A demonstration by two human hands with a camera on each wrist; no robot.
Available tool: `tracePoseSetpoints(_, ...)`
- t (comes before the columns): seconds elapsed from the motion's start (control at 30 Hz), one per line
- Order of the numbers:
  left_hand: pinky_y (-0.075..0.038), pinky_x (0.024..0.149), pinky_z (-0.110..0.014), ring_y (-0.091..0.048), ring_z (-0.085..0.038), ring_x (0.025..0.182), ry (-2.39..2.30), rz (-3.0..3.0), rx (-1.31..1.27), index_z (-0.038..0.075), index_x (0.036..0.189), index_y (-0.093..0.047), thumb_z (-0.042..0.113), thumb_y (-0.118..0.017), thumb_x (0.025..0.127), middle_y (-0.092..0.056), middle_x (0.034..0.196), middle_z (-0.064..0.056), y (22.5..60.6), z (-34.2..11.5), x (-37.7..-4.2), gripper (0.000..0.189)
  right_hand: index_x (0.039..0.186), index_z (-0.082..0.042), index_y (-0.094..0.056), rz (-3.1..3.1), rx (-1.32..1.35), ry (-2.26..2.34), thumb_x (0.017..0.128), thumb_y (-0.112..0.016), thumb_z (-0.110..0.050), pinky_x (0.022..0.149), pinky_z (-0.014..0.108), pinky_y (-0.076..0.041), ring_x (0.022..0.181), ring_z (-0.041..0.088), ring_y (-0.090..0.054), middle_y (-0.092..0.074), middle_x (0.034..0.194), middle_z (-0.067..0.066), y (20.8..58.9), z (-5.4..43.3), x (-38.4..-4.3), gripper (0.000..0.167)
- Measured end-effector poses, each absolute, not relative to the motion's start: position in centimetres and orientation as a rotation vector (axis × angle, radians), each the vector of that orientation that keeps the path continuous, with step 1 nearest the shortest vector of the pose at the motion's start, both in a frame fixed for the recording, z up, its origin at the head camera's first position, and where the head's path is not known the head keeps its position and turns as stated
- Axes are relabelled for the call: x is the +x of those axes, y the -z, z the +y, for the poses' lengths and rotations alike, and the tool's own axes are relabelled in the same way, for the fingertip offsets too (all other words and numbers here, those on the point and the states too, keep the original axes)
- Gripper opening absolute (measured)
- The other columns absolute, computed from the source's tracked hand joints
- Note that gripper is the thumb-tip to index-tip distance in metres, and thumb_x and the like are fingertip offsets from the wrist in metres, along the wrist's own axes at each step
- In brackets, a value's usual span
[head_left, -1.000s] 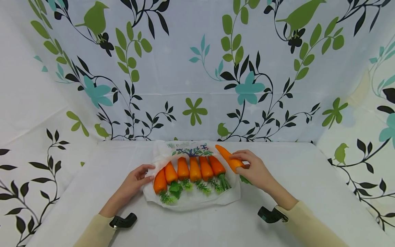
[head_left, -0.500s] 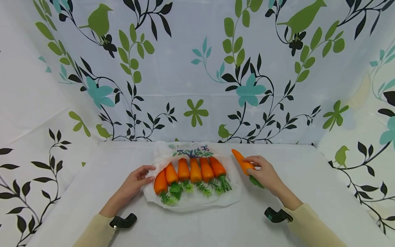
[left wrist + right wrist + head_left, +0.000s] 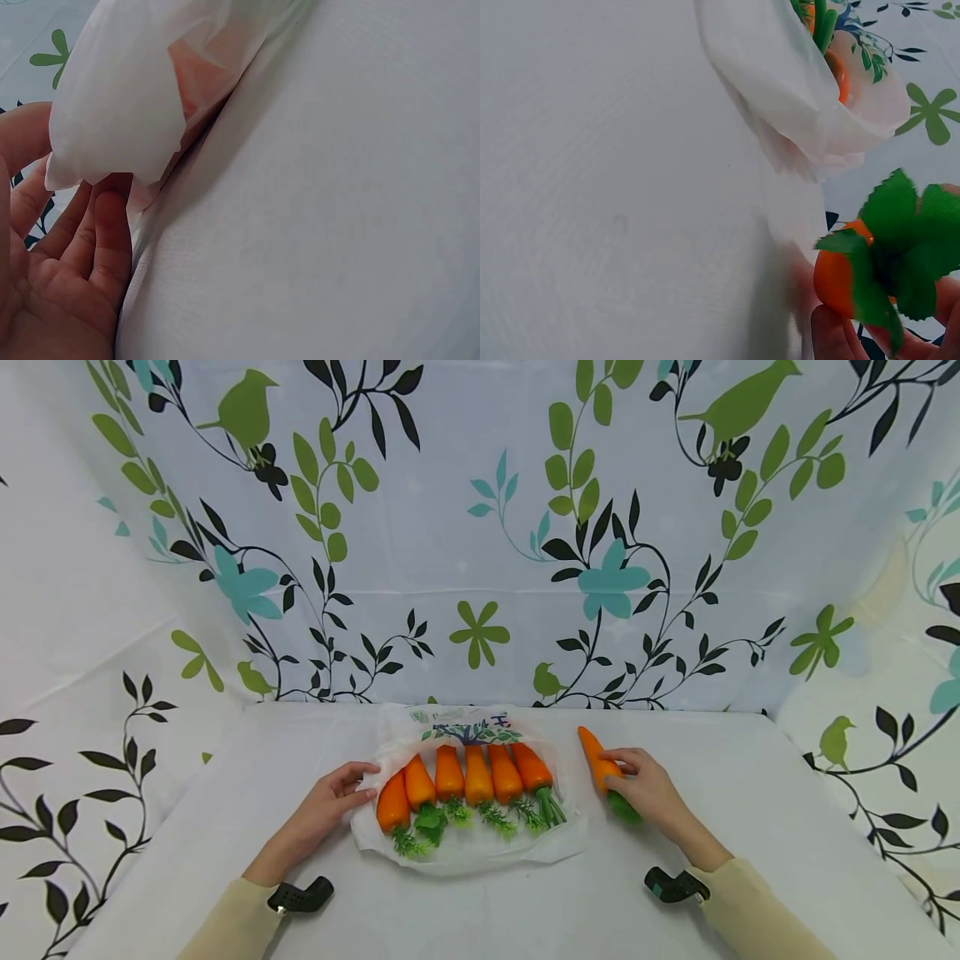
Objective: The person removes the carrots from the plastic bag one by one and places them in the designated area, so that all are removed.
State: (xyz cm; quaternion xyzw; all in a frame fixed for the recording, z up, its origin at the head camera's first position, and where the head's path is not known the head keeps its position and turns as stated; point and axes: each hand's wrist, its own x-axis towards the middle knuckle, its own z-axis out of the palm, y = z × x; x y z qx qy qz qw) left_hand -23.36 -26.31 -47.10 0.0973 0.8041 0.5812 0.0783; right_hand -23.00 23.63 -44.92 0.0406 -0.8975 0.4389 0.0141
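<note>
In the head view a white plastic bag (image 3: 525,853) lies open on the table, with several orange toy carrots (image 3: 478,777) side by side in it, green tops toward me. At its left edge, my left hand (image 3: 330,802) pinches the plastic; in the left wrist view the thumb and fingers are on either side of the bag (image 3: 120,97). To the right of the bag, my right hand (image 3: 648,789) grips a single carrot (image 3: 591,750) at its thick end, the tip pointing away. Its broad green leaves (image 3: 889,255) show in the right wrist view.
The white table (image 3: 480,914) runs to a back edge, where a curtain (image 3: 420,543) printed with leaves and birds hangs. Black wrist cameras sit on both forearms.
My right hand has carried the carrot rightward from the bag's right edge and lowered it toward the table beside the bag. My left hand has stayed at the bag's left edge.
</note>
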Motion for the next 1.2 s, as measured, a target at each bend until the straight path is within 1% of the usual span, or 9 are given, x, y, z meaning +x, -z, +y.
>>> tracePoseSetpoints(0.3,-0.048,0.09,-0.019,-0.052,-0.022,0.106,-1.778,2.368,0.293,0.002,0.134,-0.053,0.02,-0.069,0.095,-0.046,0.141,-0.019,46.9,-26.3,-23.2,0.045,0.129,-0.005,-0.064,-2.775,0.178,-1.35,0.09,-0.07,-0.012,0.099,0.056,-0.045,0.121,0.045,-0.054,-0.05,0.137,0.021,45.7,23.7,-23.3,0.04)
tracePoseSetpoints(0.6,-0.052,0.088,-0.023,-0.057,-0.016,0.104,-1.821,2.315,0.337,0.0,0.135,-0.051,0.018,-0.067,0.096,-0.047,0.139,-0.022,47.1,-26.2,-23.2,0.046,0.132,-0.005,-0.062,-2.773,0.17,-1.386,0.092,-0.069,-0.014,0.097,0.053,-0.048,0.121,0.044,-0.054,-0.049,0.138,0.022,45.6,23.9,-23.1,0.042)
tracePoseSetpoints(0.73,-0.051,0.088,-0.023,-0.057,-0.016,0.104,-1.82,2.316,0.339,0.0,0.135,-0.05,0.018,-0.067,0.097,-0.047,0.139,-0.022,47.1,-26.2,-23.1,0.046,0.134,-0.005,-0.06,-2.767,0.16,-1.403,0.093,-0.069,-0.015,0.096,0.052,-0.048,0.122,0.042,-0.054,-0.048,0.139,0.021,45.4,24.0,-23.0,0.043)
tracePoseSetpoints(0.97,-0.051,0.089,-0.022,-0.057,-0.016,0.105,-1.799,2.352,0.315,0.003,0.134,-0.053,0.021,-0.067,0.097,-0.051,0.136,-0.015,47.3,-26.3,-23.2,0.044,0.136,-0.005,-0.059,-2.769,0.179,-1.369,0.093,-0.069,-0.015,0.098,0.052,-0.047,0.122,0.04,-0.053,-0.049,0.14,0.021,44.5,24.1,-22.8,0.045)
tracePoseSetpoints(1.2,-0.051,0.088,-0.023,-0.057,-0.019,0.105,-1.8,2.349,0.306,0.004,0.133,-0.053,0.021,-0.068,0.096,-0.051,0.137,-0.015,47.5,-26.3,-23.4,0.044,0.138,-0.006,-0.057,-2.766,0.194,-1.379,0.094,-0.068,-0.017,0.1,0.053,-0.046,0.124,0.04,-0.051,-0.049,0.142,0.02,43.8,24.2,-22.6,0.046)
